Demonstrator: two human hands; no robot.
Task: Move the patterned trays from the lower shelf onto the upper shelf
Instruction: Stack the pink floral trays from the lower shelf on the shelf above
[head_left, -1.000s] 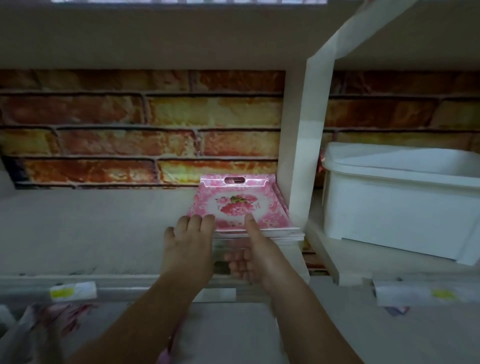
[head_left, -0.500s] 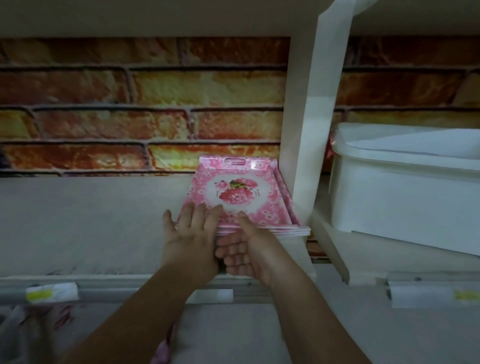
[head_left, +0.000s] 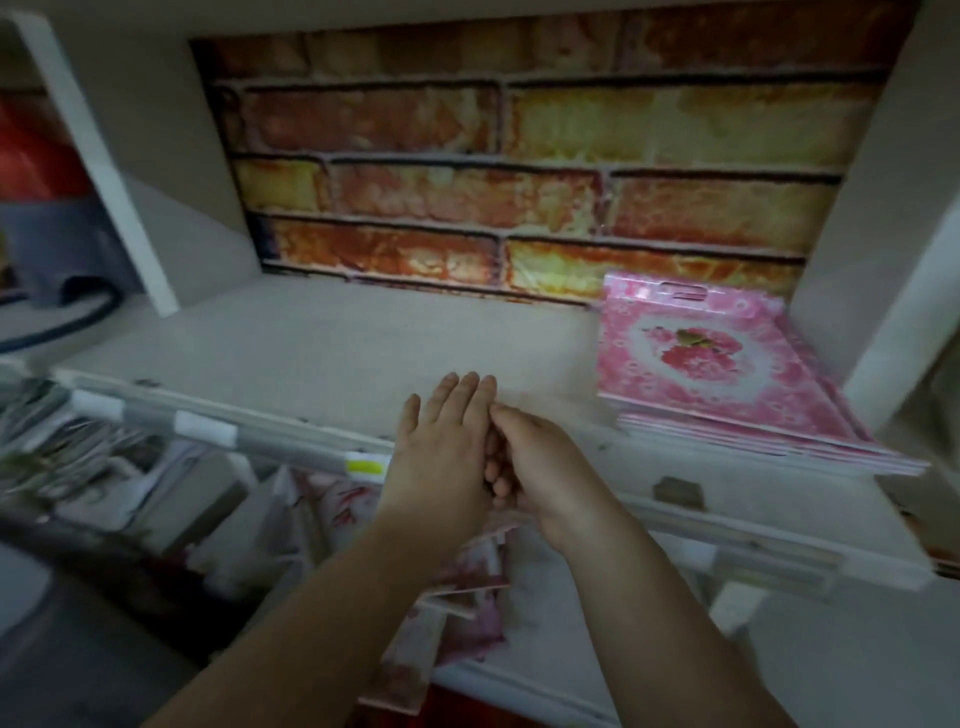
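Brick-patterned panelling (head_left: 519, 171) backed the upper shelf (head_left: 322, 343), a pale, speckled board framed by white uprights on either side. At the right end of that shelf lay a stack of pink patterned trays (head_left: 717, 374), flat, the top one showing a rose motif in a pale oval and a slot handle at its far edge. The stack sat close to the right upright, its near corner jutting slightly past the shelf's front lip.

The person's two bare hands were together in front of the shelf edge, left of the stack and not touching it. The left hand (head_left: 441, 457) was flat, fingers straight and pressed side by side, pointing toward the back wall. The right hand (head_left: 540, 467) was loosely curled, its fingertips tucked against the left palm; it held nothing that I could see. Both forearms reached up from the bottom of the view.

Along the shelf's front lip ran a label strip with a yellow tag (head_left: 366, 464) just left of the left wrist. Below, on the lower shelf (head_left: 561, 623), more pink floral trays (head_left: 457, 613) lay loosely piled beneath the forearms, partly hidden by them. Further left, a blurred jumble of packaged goods (head_left: 88, 457) filled the dim lower space.
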